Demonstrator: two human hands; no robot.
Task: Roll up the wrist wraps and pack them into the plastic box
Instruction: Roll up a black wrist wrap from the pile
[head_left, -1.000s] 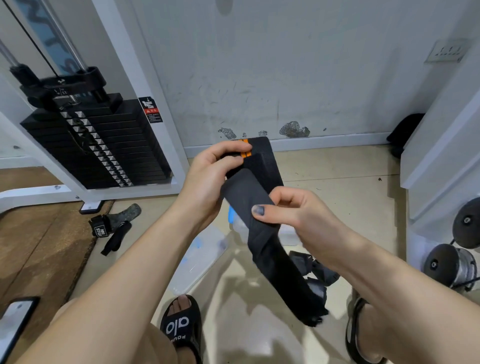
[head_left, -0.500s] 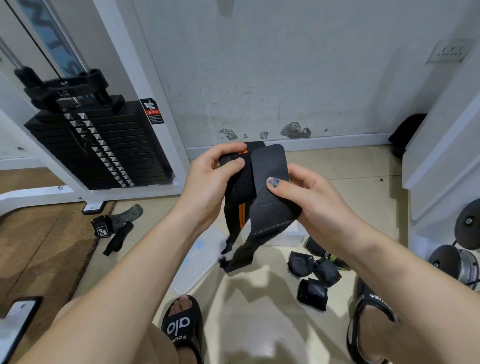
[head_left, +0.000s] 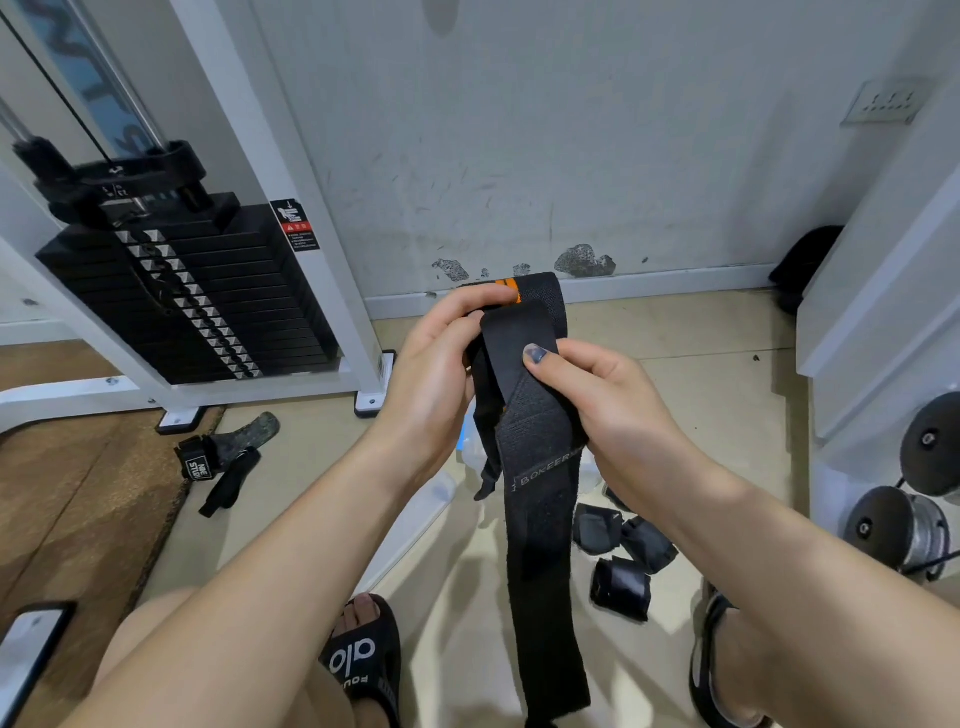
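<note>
- The person held a black wrist wrap (head_left: 540, 415) up in front of them, above the floor (head_left: 675, 374), its long tail hanging straight down between their feet.
- The left hand (head_left: 431, 374) had its fingers curled round the upper end of the wrap, by the orange stripe; the right hand (head_left: 597, 395) pinched the strap under the thumb, fingers closed behind it.
- Only the top of the wrap looked folded over; most of its length hung loose, so I judged the rolling of this one barely begun.
- Three rolled wraps (head_left: 623, 551) lay in a small cluster on the floor near the right foot, apparently finished but not yet packed.
- The plastic box (head_left: 470, 441) sat on the floor behind the hands, mostly hidden; I could not tell whether anything was in it. A clear flat piece (head_left: 415, 525) beside it may have been its lid.
- Another strap with a white label (head_left: 223, 457) lay well apart by the weight stack (head_left: 197, 291), whether part of the job I could not say.
- Left to do, as I judged it: roll this wrap and put all the rolls into the box.
</note>
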